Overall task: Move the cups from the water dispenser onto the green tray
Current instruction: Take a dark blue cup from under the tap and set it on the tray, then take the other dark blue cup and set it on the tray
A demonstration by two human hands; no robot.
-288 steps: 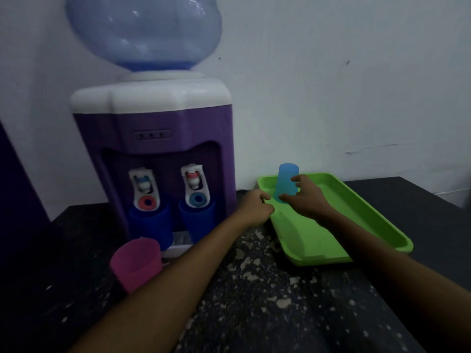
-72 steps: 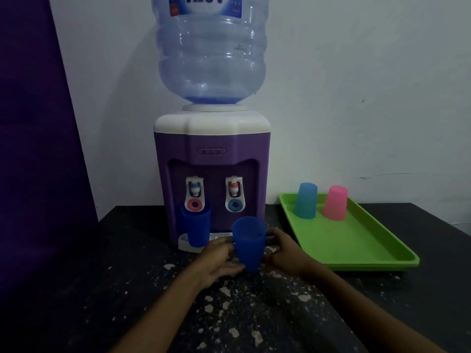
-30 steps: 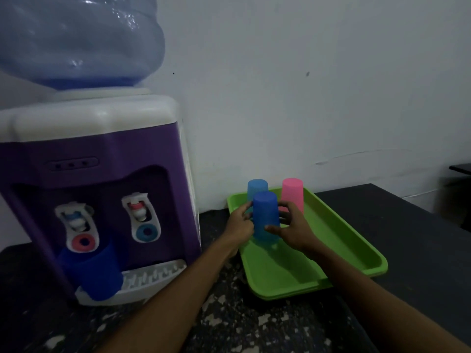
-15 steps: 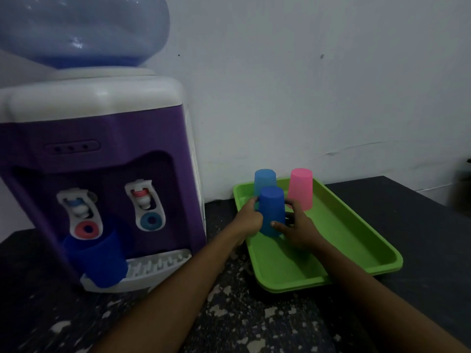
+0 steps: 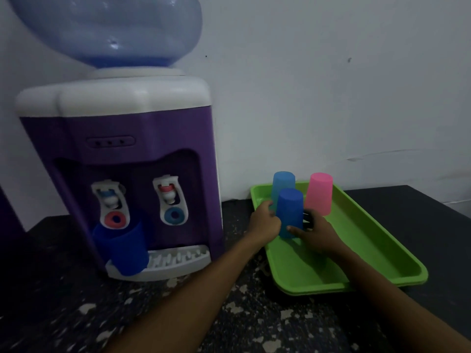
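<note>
A dark blue cup [image 5: 290, 210] stands upside down on the green tray [image 5: 362, 248], near its back left corner. My left hand [image 5: 265, 221] grips its left side and my right hand [image 5: 312, 231] grips its right side near the base. Behind it on the tray stand a light blue cup [image 5: 283, 180] and a pink cup [image 5: 319, 193], both upside down. Another dark blue cup [image 5: 123, 248] sits upright on the drip tray of the purple water dispenser [image 5: 122, 174], under the left tap.
The dispenser carries a large blue water bottle [image 5: 107, 29] and stands at the left on a dark speckled counter [image 5: 229, 314]. A white wall [image 5: 331, 85] runs behind. The tray's front and right parts hold nothing.
Both hands have lowered the dark blue cup onto the tray floor in front of the light blue cup. The view has shifted slightly right.
</note>
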